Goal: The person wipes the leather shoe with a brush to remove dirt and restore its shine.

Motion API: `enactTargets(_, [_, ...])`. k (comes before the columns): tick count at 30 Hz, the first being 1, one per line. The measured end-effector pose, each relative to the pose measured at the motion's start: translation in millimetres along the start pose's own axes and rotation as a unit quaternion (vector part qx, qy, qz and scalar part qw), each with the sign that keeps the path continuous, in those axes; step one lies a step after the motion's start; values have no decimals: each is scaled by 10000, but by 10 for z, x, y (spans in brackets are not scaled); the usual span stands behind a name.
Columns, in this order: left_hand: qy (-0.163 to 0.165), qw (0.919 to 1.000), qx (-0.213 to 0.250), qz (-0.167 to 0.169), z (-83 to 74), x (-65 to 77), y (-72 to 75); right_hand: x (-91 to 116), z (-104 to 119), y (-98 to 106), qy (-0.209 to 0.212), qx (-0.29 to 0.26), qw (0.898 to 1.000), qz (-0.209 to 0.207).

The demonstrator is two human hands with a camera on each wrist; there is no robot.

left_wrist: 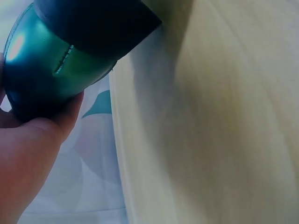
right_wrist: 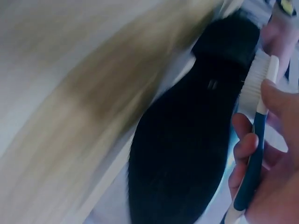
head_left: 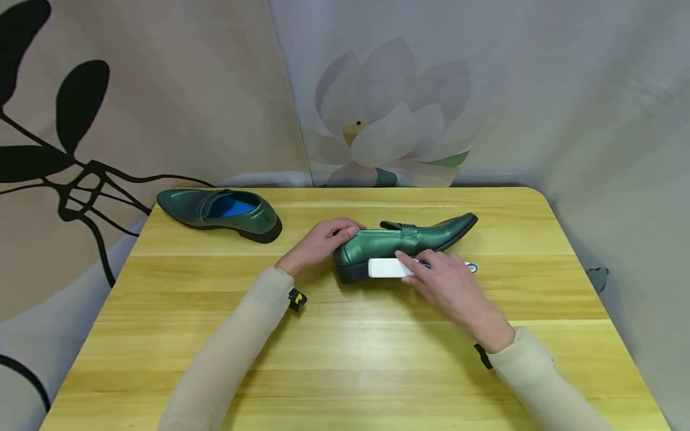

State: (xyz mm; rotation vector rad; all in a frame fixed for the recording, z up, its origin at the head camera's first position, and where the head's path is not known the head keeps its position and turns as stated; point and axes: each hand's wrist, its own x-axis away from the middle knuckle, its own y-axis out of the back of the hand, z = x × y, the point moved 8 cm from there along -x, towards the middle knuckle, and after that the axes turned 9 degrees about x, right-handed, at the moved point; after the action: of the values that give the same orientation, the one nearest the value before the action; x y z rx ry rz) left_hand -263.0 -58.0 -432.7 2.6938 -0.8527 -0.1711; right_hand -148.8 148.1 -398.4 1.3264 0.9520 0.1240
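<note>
My left hand (head_left: 326, 239) grips a metallic green loafer (head_left: 366, 248) at its heel end, with the toe pointing right. In the left wrist view the thumb lies against the back of the shoe, below the dark heel block (left_wrist: 98, 23). The dark sole (right_wrist: 187, 135) faces the right wrist camera. My right hand (head_left: 447, 287) holds a white-headed brush (head_left: 384, 268) by its blue and white handle (right_wrist: 252, 170). The pale bristles (right_wrist: 252, 81) are right against the side of the loafer, near the heel.
A matching green loafer (head_left: 245, 218) with a blue insole stands at the back left of the wooden table (head_left: 334, 371). Behind the table hangs a pale curtain (head_left: 215, 90) printed with a flower and dark leaves.
</note>
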Motion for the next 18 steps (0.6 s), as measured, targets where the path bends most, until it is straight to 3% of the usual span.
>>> enactTargets(4, [71, 9999, -45, 55, -9, -33, -31, -121, 229, -108, 250, 1, 9994, 228])
enactTargets(7, [150, 9999, -31, -4, 5, -44, -36, -143, 271, -131, 205, 15, 9995, 243])
enactTargets(18, [137, 9988, 145, -439, 106, 36, 46, 258, -328, 11, -988, 72, 9951, 24])
